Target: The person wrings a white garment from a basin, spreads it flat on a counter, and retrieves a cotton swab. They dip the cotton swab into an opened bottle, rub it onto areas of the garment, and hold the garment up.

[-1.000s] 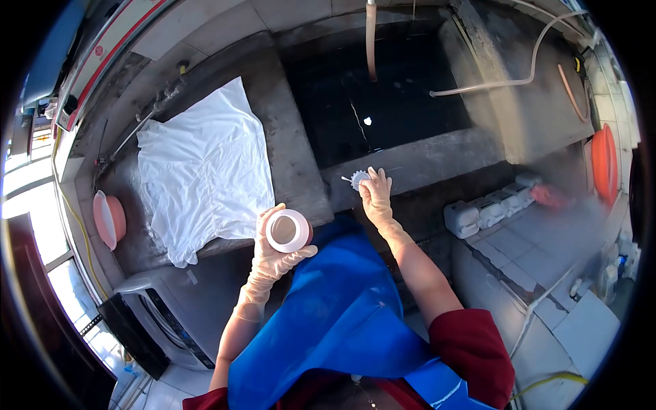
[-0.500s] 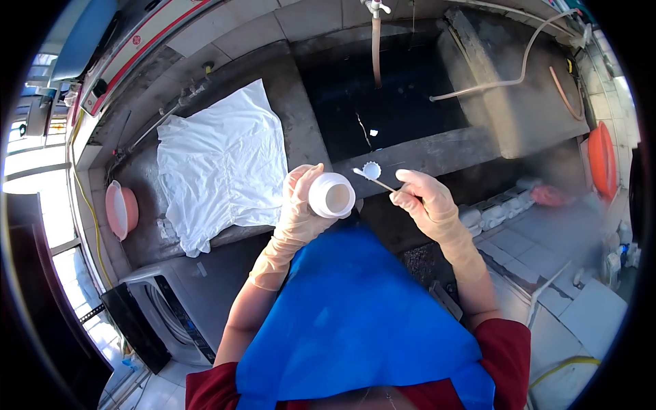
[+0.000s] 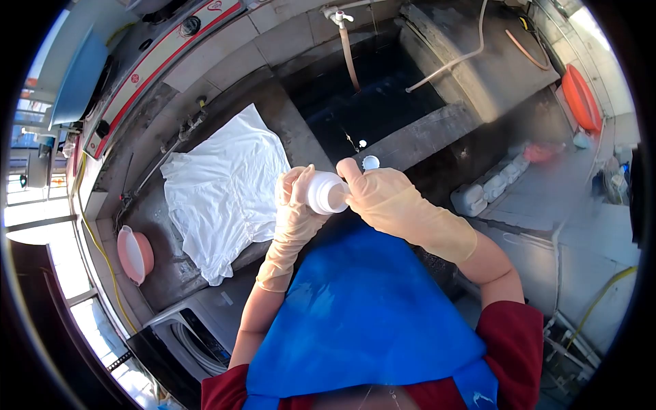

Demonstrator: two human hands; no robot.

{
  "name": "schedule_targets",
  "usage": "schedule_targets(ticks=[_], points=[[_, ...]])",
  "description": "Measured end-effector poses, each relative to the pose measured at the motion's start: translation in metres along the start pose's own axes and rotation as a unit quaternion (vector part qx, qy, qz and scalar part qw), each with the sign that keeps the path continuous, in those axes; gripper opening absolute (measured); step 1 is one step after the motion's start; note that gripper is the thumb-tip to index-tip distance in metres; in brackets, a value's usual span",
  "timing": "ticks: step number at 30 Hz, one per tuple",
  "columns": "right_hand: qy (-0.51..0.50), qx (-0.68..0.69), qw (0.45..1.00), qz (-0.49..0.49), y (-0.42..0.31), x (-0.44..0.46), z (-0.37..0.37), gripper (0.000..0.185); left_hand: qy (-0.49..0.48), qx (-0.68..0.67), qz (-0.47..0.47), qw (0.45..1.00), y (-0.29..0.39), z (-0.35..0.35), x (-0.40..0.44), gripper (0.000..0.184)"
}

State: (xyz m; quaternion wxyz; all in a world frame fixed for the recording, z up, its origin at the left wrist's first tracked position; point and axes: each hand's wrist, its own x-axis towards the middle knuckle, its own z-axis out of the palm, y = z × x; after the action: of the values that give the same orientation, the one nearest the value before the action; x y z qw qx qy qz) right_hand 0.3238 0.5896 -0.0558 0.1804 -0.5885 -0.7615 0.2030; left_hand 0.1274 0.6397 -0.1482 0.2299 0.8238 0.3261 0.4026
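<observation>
White plastic, the open jar sits in the gloved left hand, whose fingers wrap it firmly, above the blue apron near the corner where bench and sink meet. Its mouth tips toward the right hand, which is curled with fingertips at the rim; whether those fingers pinch anything cannot be told.

The tilt looks like the main risk: more lean, or a knock from the right hand on the rim, could spill whatever is inside onto the apron. Thin, loose-looking gloves might also let the smooth jar slip if the left hand's grip eases. The cap lies on the sink's ledge just past the right hand, so a careless knuckle could nudge it toward the dark water.

The jar's contents are out of sight, and the right hand's fingers cover part of its mouth. A small white spot in the sink is too small to name. Haze blurs the far right, and the white cloth lies wrinkled, its folds washed out by light.
</observation>
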Motion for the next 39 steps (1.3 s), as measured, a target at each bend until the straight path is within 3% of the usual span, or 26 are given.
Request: schedule_targets(ticks=[3, 22, 28, 31, 34, 35, 38, 39], points=[[-0.050, -0.009, 0.996, 0.071, -0.011, 0.006, 0.004, 0.035, 0.001, 0.004, 0.003, 1.000, -0.003, 0.001, -0.006, 0.099], [-0.055, 0.004, 0.993, 0.104, 0.005, 0.004, 0.008, 0.042, -0.045, -0.002, -0.040, 0.998, -0.016, 0.025, -0.010, 0.100], [-0.057, 0.001, 0.989, 0.139, 0.027, -0.029, -0.009, 0.024, -0.060, -0.075, -0.043, 0.994, -0.026, 0.061, -0.007, 0.101], [-0.032, -0.032, 0.993, 0.108, 0.052, -0.051, -0.008, 0.015, -0.089, -0.060, -0.028, 0.994, -0.027, 0.084, 0.001, 0.102], [-0.048, -0.026, 0.978, 0.202, 0.075, -0.066, -0.007, 0.013, -0.088, -0.046, 0.012, 0.995, -0.029, 0.117, 0.012, 0.099], [-0.051, -0.026, 0.977, 0.204, 0.083, -0.070, -0.007, 0.013, -0.114, -0.111, -0.014, 0.987, -0.025, 0.129, 0.017, 0.097], [-0.015, 0.073, 0.947, 0.312, 0.110, -0.083, -0.003, 0.011, -0.205, -0.113, -0.123, 0.964, -0.047, 0.178, 0.003, 0.092], [-0.019, 0.073, 0.947, 0.312, 0.118, -0.085, 0.001, 0.011, -0.275, -0.103, -0.172, 0.940, -0.052, 0.193, 0.005, 0.101]])
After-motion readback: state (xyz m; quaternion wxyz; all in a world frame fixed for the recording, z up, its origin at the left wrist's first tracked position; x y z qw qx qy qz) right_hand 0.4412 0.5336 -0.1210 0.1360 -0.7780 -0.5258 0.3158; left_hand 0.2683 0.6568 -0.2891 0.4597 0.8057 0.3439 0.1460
